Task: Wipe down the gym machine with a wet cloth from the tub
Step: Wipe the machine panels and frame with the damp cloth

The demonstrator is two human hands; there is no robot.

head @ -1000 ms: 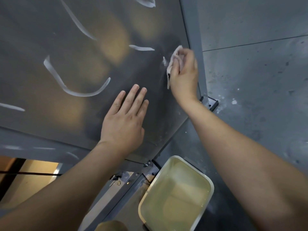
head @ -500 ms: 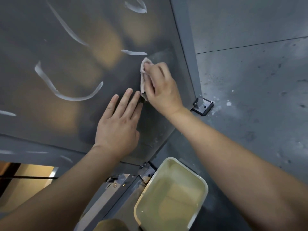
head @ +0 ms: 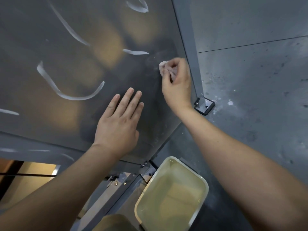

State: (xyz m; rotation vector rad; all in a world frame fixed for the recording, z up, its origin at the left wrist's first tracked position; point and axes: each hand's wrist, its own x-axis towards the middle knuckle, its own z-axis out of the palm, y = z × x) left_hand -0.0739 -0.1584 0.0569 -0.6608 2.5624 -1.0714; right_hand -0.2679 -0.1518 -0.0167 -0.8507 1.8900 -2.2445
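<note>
right hand (head: 177, 84) pinches cloth (head: 164, 68) against panel (head: 66, 47).

Dim, cool light overall. The glossy dark grey metal panel (head: 70, 114) carries soft amber reflections and white streaks of glare. Wide-angle bending warps the edges; the scrunched pale cloth (head: 164, 69) blurs slightly.

no readable text, labels or numbers anywhere in view
</note>
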